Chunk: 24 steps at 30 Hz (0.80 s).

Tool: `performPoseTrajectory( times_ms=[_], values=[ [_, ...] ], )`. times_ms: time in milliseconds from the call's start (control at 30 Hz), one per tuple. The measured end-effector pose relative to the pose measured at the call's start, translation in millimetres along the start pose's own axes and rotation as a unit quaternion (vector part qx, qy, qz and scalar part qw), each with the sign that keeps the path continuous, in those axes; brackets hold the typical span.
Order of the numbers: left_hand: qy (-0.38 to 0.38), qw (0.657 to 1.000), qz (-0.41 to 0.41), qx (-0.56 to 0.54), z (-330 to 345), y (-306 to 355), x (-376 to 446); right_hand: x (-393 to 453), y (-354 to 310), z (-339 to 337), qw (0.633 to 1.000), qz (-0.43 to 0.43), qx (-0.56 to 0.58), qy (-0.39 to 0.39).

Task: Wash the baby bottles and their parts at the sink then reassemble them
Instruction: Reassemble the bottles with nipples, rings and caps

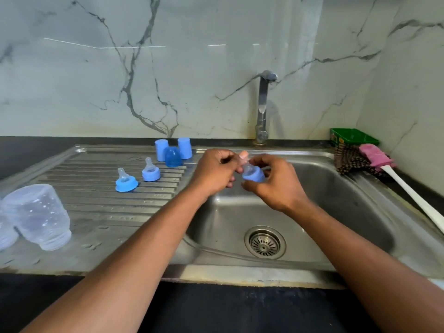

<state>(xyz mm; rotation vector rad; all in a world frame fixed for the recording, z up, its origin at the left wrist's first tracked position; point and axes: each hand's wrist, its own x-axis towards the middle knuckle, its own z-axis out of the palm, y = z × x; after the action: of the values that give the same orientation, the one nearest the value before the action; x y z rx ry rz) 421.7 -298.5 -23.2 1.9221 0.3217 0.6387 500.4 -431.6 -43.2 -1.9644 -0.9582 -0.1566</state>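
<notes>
Two bare forearms enter from the lower edge and converge above the steel sink (pixel 312 267), crossing the dark surface (pixel 216 308) that forms the near border.

At far left, on the ribbed drainboard (pixel 96 195), two clear bottle bodies stand mouth down: one cut off by the frame edge (pixel 6 233), and just beside it the larger clear bottle (pixel 39 216), with water drops on it.

Farther back on the drainboard, a bright blue collar with a clear teat (pixel 126 181) stands upright; near it, a paler blue collar with its teat (pixel 151 170) also stands upright.

Behind these, close to the wall, are three caps: a light blue cap (pixel 161 150), a translucent darker blue dome cap (pixel 173 156) in front and between, and a second light blue cap (pixel 185 147). The three appear to touch.

Over the basin, the left hands' member, the left hand (pixel 213 173), has its fingers curled and pinches the tip of a clear teat (pixel 246 165). The right hand (pixel 271 179) grips the blue collar (pixel 254 175) into which that teat is seated. The piece is held tilted, in the air.

Behind the hands rises the tap (pixel 263 106); in the basin floor lies the drain strainer (pixel 264 242).

At right, on the sink rim, lie a green box (pixel 353 138), a dark checked cloth (pixel 350 159), and a brush with a pink head and white handle (pixel 408 191).
</notes>
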Motion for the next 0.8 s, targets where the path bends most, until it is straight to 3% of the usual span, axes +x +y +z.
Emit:
performPoseTrajectory(
  times_ms=[133, 267, 433, 533, 667, 800],
  values=[
    [-0.062, 0.975, 0.056, 0.207, -34, -7, -7, -5, -4, 9, 0.998, 0.025, 0.011, -0.056],
    [0.021, 0.94, 0.034, 0.338, -88, -33, -19, 2, -19, 30, 0.997, 0.027, 0.031, -0.07],
    [0.128, 0.924, -0.061, 0.356, -129, -53, -20, 35, -51, 82, 0.992, 0.007, 0.007, -0.128],
    [0.187, 0.907, -0.074, 0.37, -143, -57, -20, 50, -68, 120, 0.99, -0.006, 0.024, -0.138],
    [0.192, 0.891, -0.106, 0.396, -152, -59, -20, 61, -86, 156, 0.987, -0.009, 0.031, -0.158],
    [0.191, 0.901, -0.109, 0.374, -152, -52, -21, 63, -87, 175, 0.988, 0.002, 0.003, -0.153]
  ],
)
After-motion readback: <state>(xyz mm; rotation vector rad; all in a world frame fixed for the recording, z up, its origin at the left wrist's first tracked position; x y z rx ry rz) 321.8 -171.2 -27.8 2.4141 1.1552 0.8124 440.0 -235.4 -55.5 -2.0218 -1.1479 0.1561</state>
